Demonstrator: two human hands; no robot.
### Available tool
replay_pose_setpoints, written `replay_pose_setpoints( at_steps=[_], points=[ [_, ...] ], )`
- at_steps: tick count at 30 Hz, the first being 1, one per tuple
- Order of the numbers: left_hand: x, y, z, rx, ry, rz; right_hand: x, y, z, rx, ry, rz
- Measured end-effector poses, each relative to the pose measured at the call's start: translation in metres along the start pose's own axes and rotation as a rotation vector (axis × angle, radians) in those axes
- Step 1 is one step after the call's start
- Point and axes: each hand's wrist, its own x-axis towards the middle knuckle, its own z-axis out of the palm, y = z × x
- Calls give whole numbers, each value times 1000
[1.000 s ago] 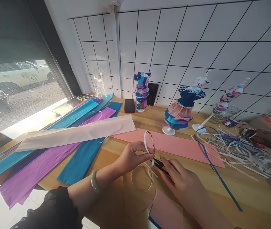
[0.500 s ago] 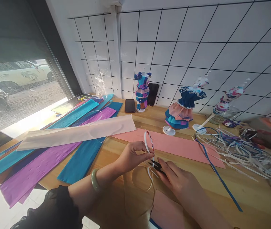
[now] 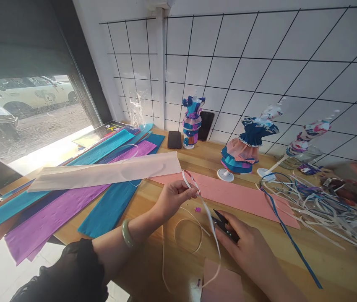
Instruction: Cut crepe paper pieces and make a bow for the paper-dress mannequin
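Note:
My left hand (image 3: 175, 199) is closed in a pinch on a narrow white ribbon (image 3: 213, 226). Part of it stands up as a small loop with reddish marks; the rest hangs down and curves toward the front of the table. In my right hand (image 3: 247, 243) are black thread snips (image 3: 225, 226), blades apart, just right of the hanging ribbon. A tiny purple scrap (image 3: 197, 209) lies on the wood between the hands. Below them rests a folded pink piece (image 3: 225, 283), and a thin pale strip (image 3: 175, 235) coils on the tabletop.
Purple (image 3: 55, 214), teal (image 3: 109, 209) and cream (image 3: 109, 170) fabric-like strips spread out left. A long pink strip (image 3: 247, 201) lies behind the hands. Dressed miniature mannequins (image 3: 241, 151) stand at the back beside a phone (image 3: 174, 140). Tangled ribbons (image 3: 313, 205) heap at right.
The snips have moved right and down, away from the loop. The ribbon now hangs long below my left hand, which has shifted slightly left and up. A purple scrap shows on the table.

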Motion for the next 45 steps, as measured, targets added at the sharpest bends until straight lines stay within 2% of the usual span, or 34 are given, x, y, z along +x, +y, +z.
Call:
replay_pose_setpoints(
  at_steps=[3, 6, 10, 13, 15, 17, 24, 28, 33, 37, 41, 45],
  points=[
    [-1, 0, 2, -32, -10, 30, 2, -2, -5, -11, -69, 56],
    [-3, -1, 2, 59, -3, 131, 4, -1, -7, 34, -97, 118],
    [-6, 2, 3, 245, -38, 294, 6, 1, -9, 321, -146, 178],
    [-8, 3, 5, 292, -95, 381, 5, -2, -10, 543, -279, 275],
    [-9, 3, 6, 303, -115, 412, 5, -4, -11, 602, -374, 296],
    [-10, 2, 7, 318, -125, 419, 5, -5, -11, 621, -411, 268],
    [-12, 2, 8, 341, -205, 404, 7, -12, -8, 654, -443, 263],
    [-11, 2, 8, 328, -173, 377, 8, -16, -8, 683, -465, 298],
    [-6, -1, 7, 258, -33, 208, 8, -14, -5, 742, -482, 272],
    [-2, -3, 5, 42, -21, 58, 8, -11, -4, 726, -399, 204],
    [2, 0, 2, -71, -14, 23, 9, -9, -5, 624, -350, 350],
    [0, -1, 5, -112, -25, 13, 8, -15, 0, 749, -284, 432]
  ],
)
